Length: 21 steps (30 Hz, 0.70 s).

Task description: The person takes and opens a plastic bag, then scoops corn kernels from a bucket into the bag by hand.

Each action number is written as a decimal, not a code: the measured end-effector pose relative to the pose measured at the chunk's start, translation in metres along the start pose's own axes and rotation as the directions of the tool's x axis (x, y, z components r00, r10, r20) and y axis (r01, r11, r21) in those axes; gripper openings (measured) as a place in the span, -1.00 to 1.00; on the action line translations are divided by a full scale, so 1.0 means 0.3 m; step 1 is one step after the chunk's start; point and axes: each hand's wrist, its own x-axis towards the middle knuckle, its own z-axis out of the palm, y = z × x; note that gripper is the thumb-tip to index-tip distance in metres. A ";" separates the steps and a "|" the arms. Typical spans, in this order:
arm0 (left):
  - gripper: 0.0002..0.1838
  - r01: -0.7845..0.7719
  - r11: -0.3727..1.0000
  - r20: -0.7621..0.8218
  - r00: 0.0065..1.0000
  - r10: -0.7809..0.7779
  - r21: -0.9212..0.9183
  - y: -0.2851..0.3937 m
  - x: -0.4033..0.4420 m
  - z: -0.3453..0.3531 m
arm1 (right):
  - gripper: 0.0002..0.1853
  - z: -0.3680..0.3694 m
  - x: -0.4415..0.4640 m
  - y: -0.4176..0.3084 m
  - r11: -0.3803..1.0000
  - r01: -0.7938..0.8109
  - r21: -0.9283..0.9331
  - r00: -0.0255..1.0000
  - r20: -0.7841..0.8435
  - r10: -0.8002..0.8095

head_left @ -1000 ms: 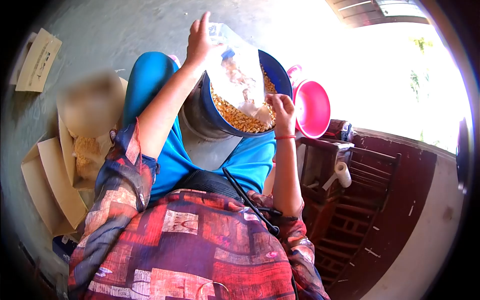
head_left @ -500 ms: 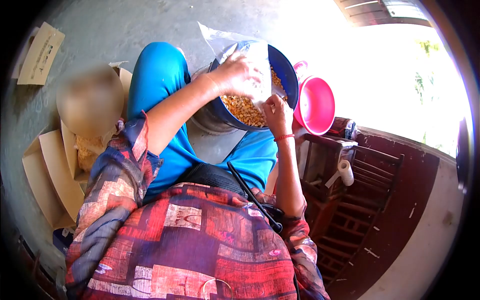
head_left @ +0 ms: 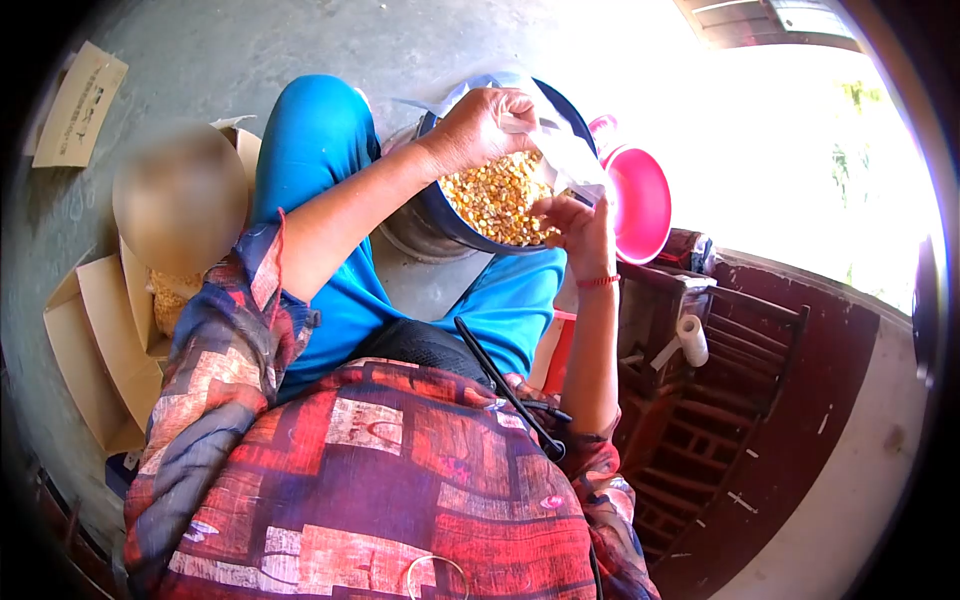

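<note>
Head view: at one o'clock, over a tub (head_left: 569, 107) of kernels (head_left: 490, 205), the plastic bag (head_left: 568, 158) looked light, limp, slippery, best held edgewise; left hand (head_left: 478, 128) pinched it, right hand (head_left: 584, 234) curled fingers at its end, hold unclear.

Your bag (head_left: 568, 160) looks like thin, creased plastic film; the pink basin (head_left: 643, 205) at right, smooth plastic (rather glossy); the near box (head_left: 122, 340) at left, matt cardboard.
</note>
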 end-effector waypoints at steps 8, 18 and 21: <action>-0.83 -0.226 0.969 0.299 0.936 0.188 0.098 0.006 -0.041 0.029 | -0.53 0.078 0.086 -0.054 0.884 0.261 0.389 0.961 -0.195 -0.198; -0.81 -0.135 0.985 0.575 0.816 0.051 0.103 -0.002 -0.073 0.038 | -0.86 0.019 0.056 -0.043 0.910 0.413 -0.032 0.865 -0.299 -0.403; -0.56 0.229 0.965 0.472 0.870 -0.143 -0.130 0.020 -0.053 0.050 | -0.88 0.031 0.058 -0.046 0.882 0.442 -0.165 0.845 -0.253 -0.471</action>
